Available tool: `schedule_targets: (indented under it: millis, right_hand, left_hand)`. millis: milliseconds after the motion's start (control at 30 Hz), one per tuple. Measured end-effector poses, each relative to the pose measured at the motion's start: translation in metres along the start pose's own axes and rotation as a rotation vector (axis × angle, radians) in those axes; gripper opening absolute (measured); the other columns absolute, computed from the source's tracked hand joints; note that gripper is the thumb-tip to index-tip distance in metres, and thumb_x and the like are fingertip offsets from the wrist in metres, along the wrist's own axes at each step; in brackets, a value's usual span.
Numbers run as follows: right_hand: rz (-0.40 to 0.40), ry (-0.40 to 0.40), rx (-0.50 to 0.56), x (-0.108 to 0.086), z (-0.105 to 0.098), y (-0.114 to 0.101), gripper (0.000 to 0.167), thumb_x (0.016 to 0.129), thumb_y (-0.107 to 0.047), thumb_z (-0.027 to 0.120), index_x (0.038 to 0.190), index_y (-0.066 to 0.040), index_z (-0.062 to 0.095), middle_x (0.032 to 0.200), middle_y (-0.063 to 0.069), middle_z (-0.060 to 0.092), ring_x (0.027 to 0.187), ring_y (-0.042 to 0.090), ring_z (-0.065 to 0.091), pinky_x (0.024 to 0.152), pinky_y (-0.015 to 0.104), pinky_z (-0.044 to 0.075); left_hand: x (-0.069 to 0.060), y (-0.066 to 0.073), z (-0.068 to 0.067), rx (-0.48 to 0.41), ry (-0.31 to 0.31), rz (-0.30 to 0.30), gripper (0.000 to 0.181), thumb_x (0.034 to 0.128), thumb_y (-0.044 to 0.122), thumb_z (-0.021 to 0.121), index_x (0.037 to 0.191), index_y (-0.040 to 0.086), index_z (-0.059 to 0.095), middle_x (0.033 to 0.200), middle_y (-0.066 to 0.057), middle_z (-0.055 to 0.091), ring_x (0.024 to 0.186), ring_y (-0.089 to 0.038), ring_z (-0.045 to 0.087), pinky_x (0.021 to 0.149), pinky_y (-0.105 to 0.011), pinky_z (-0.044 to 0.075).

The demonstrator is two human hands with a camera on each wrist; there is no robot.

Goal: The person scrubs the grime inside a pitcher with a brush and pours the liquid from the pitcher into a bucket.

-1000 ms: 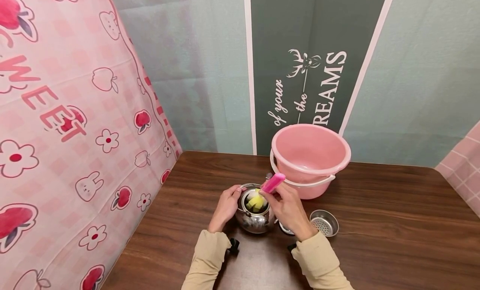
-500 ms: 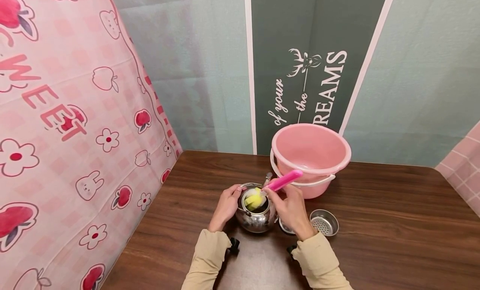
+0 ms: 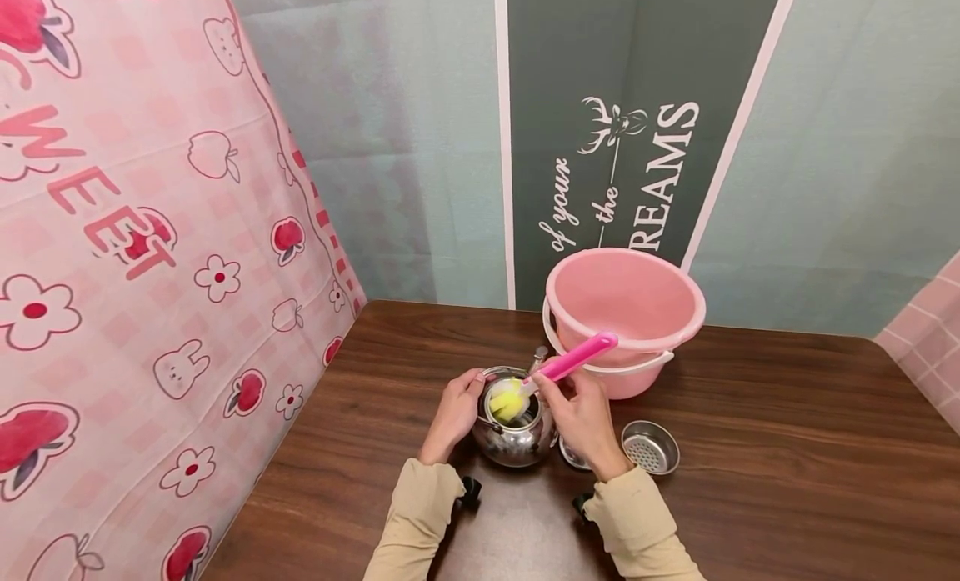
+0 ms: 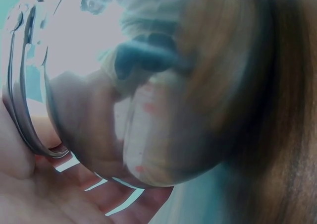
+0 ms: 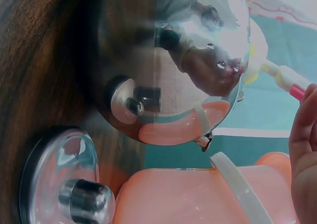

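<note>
A shiny round steel teapot point(image 3: 513, 449) stands lidless on the table in the head view. My left hand point(image 3: 455, 414) holds its left side, thumb by the rim; in the left wrist view the fingers point(image 4: 116, 196) curl round the body near the bail handle point(image 4: 22, 92). With thumb and fingers, my right hand point(image 3: 581, 418) pinches the pink-handled sponge brush point(image 3: 576, 356). The brush's yellow and white sponge head point(image 3: 508, 400) sits at the teapot's mouth, with its lower part hidden inside. The right wrist view shows that sponge point(image 5: 257, 50) beside the pot's rim.
Just right of the teapot lies its knobbed steel lid point(image 5: 54, 169), partly under my right hand in the head view. A perforated steel strainer point(image 3: 651, 448) is farther right. Behind stands a pink bucket point(image 3: 626, 302) with a white handle point(image 3: 633, 366). Fabric hangings surround the wooden table point(image 3: 780, 448).
The brush handle has swung to the right and lies at a lower slant, and the sponge has shifted slightly in the mouth. My left hand keeps its hold on the teapot.
</note>
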State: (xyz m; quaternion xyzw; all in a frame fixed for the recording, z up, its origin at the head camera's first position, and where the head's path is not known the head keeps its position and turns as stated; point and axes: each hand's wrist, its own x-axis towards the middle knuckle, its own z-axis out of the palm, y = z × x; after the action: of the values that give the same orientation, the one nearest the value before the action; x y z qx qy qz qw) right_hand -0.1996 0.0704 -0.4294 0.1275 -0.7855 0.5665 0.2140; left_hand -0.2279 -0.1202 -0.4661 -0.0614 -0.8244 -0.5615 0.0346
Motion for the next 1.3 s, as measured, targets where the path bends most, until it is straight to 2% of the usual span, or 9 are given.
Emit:
schedule_targets:
  millis: [333, 533, 800, 1000, 1167, 1300]
  right_hand:
    - [0.036, -0.065, 0.029, 0.0, -0.001, 0.002, 0.008, 0.09, -0.018, 0.068, 0.096, -0.013, 0.066, 0.067, 0.004, 0.063, 0.057, 0.008, 0.057, 0.048, 0.026, 0.047]
    - [0.057, -0.09, 0.028, 0.001, -0.002, 0.001, 0.01, 0.091, -0.02, 0.067, 0.098, -0.013, 0.066, 0.071, 0.008, 0.065, 0.059, 0.011, 0.058, 0.049, 0.025, 0.048]
    - [0.077, -0.088, 0.097, -0.002, -0.002, 0.001, 0.025, 0.09, -0.015, 0.067, 0.109, -0.001, 0.059, 0.081, 0.011, 0.067, 0.065, 0.018, 0.063, 0.054, 0.025, 0.051]
    - [0.154, -0.111, 0.14, -0.002, -0.007, -0.001, 0.031, 0.09, -0.007, 0.065, 0.118, -0.006, 0.052, 0.09, 0.018, 0.067, 0.068, 0.022, 0.065, 0.059, 0.032, 0.056]
    - [0.157, -0.162, 0.127, -0.003, -0.011, -0.003, 0.019, 0.092, -0.014, 0.065, 0.107, -0.005, 0.059, 0.08, 0.019, 0.067, 0.061, 0.027, 0.064, 0.051, 0.031, 0.053]
    - [0.114, -0.196, 0.121, -0.003, -0.013, -0.002, 0.011, 0.092, -0.018, 0.065, 0.098, -0.01, 0.062, 0.072, 0.017, 0.065, 0.056, 0.031, 0.063, 0.046, 0.029, 0.049]
  left_hand:
    - [0.0, -0.001, 0.0, 0.022, 0.003, 0.003, 0.033, 0.1029, 0.016, 0.038, 0.11, 0.002, 0.067, 0.111, -0.014, 0.069, 0.113, -0.027, 0.06, 0.101, -0.044, 0.044]
    - [0.0, 0.0, 0.0, 0.041, 0.008, 0.003, 0.032, 0.1027, 0.015, 0.038, 0.109, 0.002, 0.067, 0.109, -0.014, 0.068, 0.11, -0.027, 0.06, 0.099, -0.043, 0.044]
    - [-0.001, 0.001, 0.001, 0.042, 0.014, 0.008, 0.032, 0.1025, 0.015, 0.038, 0.107, 0.003, 0.067, 0.108, -0.014, 0.069, 0.109, -0.027, 0.06, 0.098, -0.042, 0.045]
    - [0.0, 0.0, 0.001, 0.068, 0.022, 0.019, 0.032, 0.1022, 0.014, 0.038, 0.108, 0.003, 0.067, 0.107, -0.015, 0.068, 0.108, -0.028, 0.061, 0.096, -0.043, 0.046]
    - [0.0, 0.0, 0.001, 0.068, 0.026, 0.02, 0.032, 0.1021, 0.014, 0.038, 0.108, 0.003, 0.067, 0.108, -0.015, 0.068, 0.109, -0.029, 0.061, 0.096, -0.043, 0.046]
    - [-0.001, 0.0, 0.001, 0.067, 0.029, 0.017, 0.032, 0.1022, 0.014, 0.038, 0.107, 0.003, 0.067, 0.108, -0.014, 0.068, 0.109, -0.028, 0.061, 0.096, -0.043, 0.045]
